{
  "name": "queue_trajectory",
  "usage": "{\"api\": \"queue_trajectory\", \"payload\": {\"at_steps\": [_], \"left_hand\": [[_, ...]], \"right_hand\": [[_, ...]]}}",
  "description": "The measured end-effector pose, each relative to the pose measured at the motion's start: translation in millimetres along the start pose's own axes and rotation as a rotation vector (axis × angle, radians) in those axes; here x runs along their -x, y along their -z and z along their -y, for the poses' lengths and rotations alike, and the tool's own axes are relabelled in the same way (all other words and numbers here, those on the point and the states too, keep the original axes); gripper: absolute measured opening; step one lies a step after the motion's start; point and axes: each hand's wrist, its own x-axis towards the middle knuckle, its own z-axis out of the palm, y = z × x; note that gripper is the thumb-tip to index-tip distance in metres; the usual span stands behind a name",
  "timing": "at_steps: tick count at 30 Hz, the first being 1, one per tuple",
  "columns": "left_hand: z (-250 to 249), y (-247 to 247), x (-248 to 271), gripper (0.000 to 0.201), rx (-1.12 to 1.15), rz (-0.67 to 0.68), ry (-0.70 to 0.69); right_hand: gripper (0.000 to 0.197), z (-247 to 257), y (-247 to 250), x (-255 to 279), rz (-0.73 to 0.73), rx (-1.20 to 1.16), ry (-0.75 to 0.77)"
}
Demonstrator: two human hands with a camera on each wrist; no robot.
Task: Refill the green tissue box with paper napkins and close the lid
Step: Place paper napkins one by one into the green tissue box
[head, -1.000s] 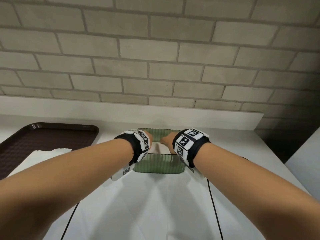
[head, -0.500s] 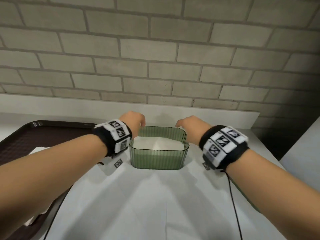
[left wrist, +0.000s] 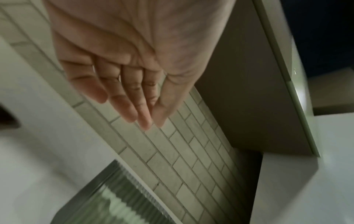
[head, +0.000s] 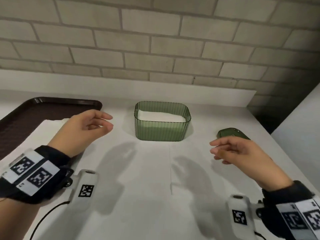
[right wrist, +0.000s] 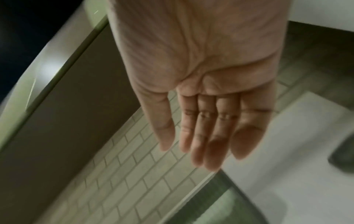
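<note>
**Lid is next to take**

In the middle of the frame the green box (head: 162, 126) stands with napkins (head: 160, 116) inside. At its right lies the lid (head: 232, 133), probably light, stiff, smooth; grip its edges. Left hand (head: 83, 129) and right hand (head: 242, 153) hover apart, fingers relaxed, empty.

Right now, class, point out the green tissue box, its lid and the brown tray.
green tissue box (head: 160, 131), head view, on its ribbed front wall.
lid (head: 231, 132), head view, on its top surface beside the right hand.
brown tray (head: 69, 102), head view, on its far rim.

tissue box (head: 161, 131): green, ribbed | napkins (head: 160, 116): white | tray (head: 22, 116): dark brown | lid (head: 232, 133): green
</note>
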Motion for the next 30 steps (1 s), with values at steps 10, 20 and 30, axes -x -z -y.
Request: {"api": "queue_trajectory", "payload": {"at_steps": [10, 20, 30], "left_hand": [[40.4, -9.4, 13.9, 0.03, -0.283, 0.434, 0.259], [68.7, -27.0, -7.3, 0.063, -0.729, 0.556, 0.147], [75.5, -29.6, -14.7, 0.039, -0.662, 0.586, 0.136]], "right_hand": [[0.009, -8.1, -63.1, 51.1, 0.138, -0.213, -0.254], [0.026, -3.9, -137.0, 41.1, 0.232, -0.225, -0.395], [0.038, 2.9, -169.9, 47.0, 0.114, -0.121, -0.437]]}}
